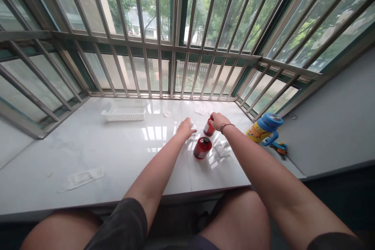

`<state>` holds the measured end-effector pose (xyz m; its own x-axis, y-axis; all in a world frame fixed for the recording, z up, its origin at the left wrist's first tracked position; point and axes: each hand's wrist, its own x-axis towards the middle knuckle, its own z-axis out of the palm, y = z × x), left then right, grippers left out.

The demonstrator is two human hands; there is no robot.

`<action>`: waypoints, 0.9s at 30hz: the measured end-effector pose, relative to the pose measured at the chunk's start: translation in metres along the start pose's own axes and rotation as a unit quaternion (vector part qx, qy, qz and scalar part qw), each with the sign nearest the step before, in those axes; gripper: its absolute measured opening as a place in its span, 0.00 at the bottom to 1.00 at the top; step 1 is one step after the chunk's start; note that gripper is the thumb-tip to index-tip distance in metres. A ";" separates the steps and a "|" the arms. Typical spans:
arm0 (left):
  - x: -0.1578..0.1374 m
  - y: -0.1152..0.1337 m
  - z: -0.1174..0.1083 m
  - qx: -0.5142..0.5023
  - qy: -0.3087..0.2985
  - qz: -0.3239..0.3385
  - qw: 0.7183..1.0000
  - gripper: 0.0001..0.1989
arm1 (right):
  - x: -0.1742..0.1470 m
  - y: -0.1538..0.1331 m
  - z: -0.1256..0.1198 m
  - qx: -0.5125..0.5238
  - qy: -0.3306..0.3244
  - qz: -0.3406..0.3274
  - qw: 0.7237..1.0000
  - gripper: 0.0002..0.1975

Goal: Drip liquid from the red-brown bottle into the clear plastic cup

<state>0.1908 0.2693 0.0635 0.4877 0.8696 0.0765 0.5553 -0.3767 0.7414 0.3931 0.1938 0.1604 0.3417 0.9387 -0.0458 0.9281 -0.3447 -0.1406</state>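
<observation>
On the white sill, my right hand [220, 120] is closed around the top of a red bottle [208, 129] with a pale label; its cap is hidden by the fingers. Just left of that bottle, my left hand [184, 128] curls over a crumpled white piece [193, 126], which looks like tissue or wrapping. A second red bottle [202, 149], with a black cap, stands upright nearer to me between my forearms. Beside it, close to my right forearm, lies another crumpled white, partly see-through piece [223, 149].
A white mesh basket [124, 116] sits at the back left. At right stands a blue and yellow flask [262, 128], with a blue and orange item [279, 148] behind it. A flat whitish strip [83, 178] lies front left. Metal bars [159, 71] line the windows.
</observation>
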 end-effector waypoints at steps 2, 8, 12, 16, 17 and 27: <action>-0.011 -0.010 -0.012 0.017 0.004 -0.011 1.000 0.49 | 0.006 -0.005 -0.002 -0.011 -0.010 0.003 1.000 0.17; -0.071 -0.071 -0.087 0.056 0.061 -0.068 0.994 0.50 | 0.007 -0.041 -0.007 0.001 -0.046 -0.076 0.996 0.17; -0.116 -0.111 -0.141 0.082 0.107 -0.121 0.983 0.50 | -0.008 -0.087 -0.007 0.021 -0.082 -0.170 0.982 0.14; -0.152 -0.136 -0.183 0.107 0.136 -0.177 0.969 0.49 | -0.035 -0.126 -0.014 0.026 -0.145 -0.253 0.956 0.19; -0.160 -0.140 -0.191 0.110 0.139 -0.190 0.966 0.49 | -0.043 -0.130 -0.017 0.022 -0.158 -0.266 0.951 0.23; -0.221 -0.060 -0.247 0.087 0.278 -0.047 0.956 0.35 | -0.083 -0.068 -0.020 -0.145 -0.243 -0.167 0.944 0.47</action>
<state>-0.1171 0.1786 0.1667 0.0241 0.9192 0.3931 0.7061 -0.2940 0.6442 0.3047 0.1396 0.1931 -0.0202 0.8627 -0.5053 0.9976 0.0507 0.0466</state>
